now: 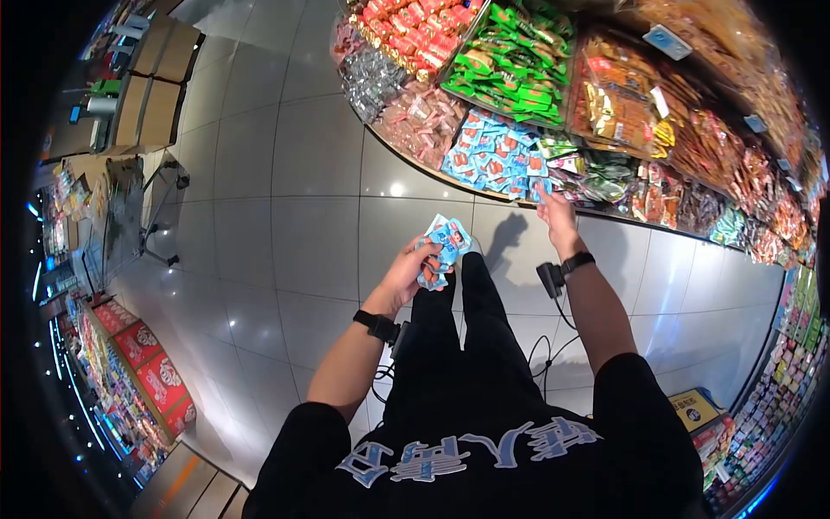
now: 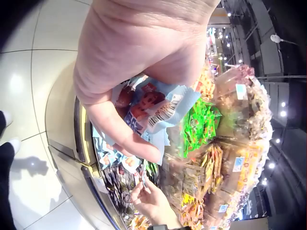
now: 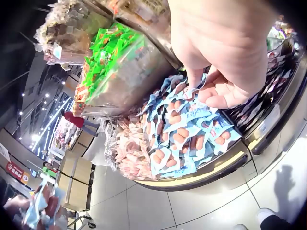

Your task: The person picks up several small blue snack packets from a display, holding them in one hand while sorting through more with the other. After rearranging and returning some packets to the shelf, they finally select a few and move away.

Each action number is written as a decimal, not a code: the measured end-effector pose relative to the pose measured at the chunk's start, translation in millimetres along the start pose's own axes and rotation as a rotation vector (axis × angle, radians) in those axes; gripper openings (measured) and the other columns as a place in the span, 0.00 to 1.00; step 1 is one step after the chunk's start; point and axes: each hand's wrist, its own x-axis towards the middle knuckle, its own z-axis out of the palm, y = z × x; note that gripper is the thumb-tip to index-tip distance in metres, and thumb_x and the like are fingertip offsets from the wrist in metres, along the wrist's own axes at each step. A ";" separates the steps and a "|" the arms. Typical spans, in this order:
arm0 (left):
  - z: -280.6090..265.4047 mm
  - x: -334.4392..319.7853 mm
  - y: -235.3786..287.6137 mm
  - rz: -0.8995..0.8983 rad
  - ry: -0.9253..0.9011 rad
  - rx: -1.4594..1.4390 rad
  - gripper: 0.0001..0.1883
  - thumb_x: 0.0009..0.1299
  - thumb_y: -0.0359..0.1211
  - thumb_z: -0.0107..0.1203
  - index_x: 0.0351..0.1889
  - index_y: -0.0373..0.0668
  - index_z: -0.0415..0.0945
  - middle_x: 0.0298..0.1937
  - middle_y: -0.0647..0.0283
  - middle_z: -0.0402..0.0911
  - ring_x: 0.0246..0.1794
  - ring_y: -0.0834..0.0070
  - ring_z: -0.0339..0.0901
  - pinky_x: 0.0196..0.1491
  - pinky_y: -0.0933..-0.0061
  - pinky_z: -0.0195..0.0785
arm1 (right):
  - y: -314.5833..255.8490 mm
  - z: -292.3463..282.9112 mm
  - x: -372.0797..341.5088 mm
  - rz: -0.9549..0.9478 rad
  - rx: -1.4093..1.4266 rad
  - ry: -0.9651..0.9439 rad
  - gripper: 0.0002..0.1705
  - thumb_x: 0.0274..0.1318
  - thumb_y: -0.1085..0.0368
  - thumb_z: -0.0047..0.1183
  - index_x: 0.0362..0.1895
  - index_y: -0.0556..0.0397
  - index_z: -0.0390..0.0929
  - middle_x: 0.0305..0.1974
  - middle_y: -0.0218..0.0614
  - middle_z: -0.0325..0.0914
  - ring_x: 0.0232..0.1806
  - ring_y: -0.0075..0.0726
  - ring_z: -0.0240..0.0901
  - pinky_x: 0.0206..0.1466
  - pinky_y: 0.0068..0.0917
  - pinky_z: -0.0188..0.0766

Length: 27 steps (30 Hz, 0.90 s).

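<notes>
My left hand (image 1: 405, 272) grips several small blue snack packets (image 1: 449, 240) printed with little sausages, held over the floor in front of my legs. A barcode shows on one held packet (image 2: 163, 115) in the left wrist view, with the thumb lying across the bunch. At the display's edge, my right hand (image 1: 560, 223) pinches a similar blue packet (image 1: 540, 188) between thumb and fingertips. Below it lies a heap of the same blue packets (image 3: 184, 136) in a display section. In the right wrist view the pinched packet is mostly hidden by the fingers.
Around the blue heap are pink packets (image 1: 419, 121), green packets (image 1: 514, 69) and dark packets (image 3: 264, 93). A curved rim (image 3: 201, 175) borders the display. Cardboard boxes (image 1: 156, 82) stand at the far left, and a red-panelled stand (image 1: 149, 355) is at the lower left.
</notes>
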 end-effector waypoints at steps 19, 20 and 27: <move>4.6 18.9 -31.2 -0.011 0.083 -0.097 0.17 0.70 0.35 0.55 0.54 0.43 0.68 0.26 0.66 0.77 0.35 0.68 0.84 0.23 0.65 0.80 | 19.1 46.3 98.4 0.249 0.602 0.028 0.20 0.58 0.67 0.56 0.56 0.42 0.72 0.39 0.36 0.73 0.41 0.33 0.73 0.42 0.29 0.73; 5.4 20.1 -31.6 -0.012 0.083 -0.102 0.17 0.69 0.35 0.55 0.54 0.43 0.68 0.26 0.66 0.77 0.34 0.68 0.84 0.24 0.64 0.80 | 19.3 46.0 97.7 0.253 0.616 0.035 0.19 0.59 0.67 0.56 0.55 0.43 0.72 0.38 0.36 0.73 0.41 0.33 0.73 0.42 0.29 0.73; 3.2 31.1 -38.8 -0.043 0.084 -0.061 0.16 0.68 0.33 0.56 0.52 0.43 0.69 0.23 0.66 0.76 0.31 0.70 0.84 0.24 0.64 0.80 | 9.3 75.9 92.4 0.098 0.583 -0.029 0.15 0.59 0.67 0.57 0.47 0.57 0.68 0.44 0.46 0.75 0.51 0.44 0.77 0.53 0.33 0.76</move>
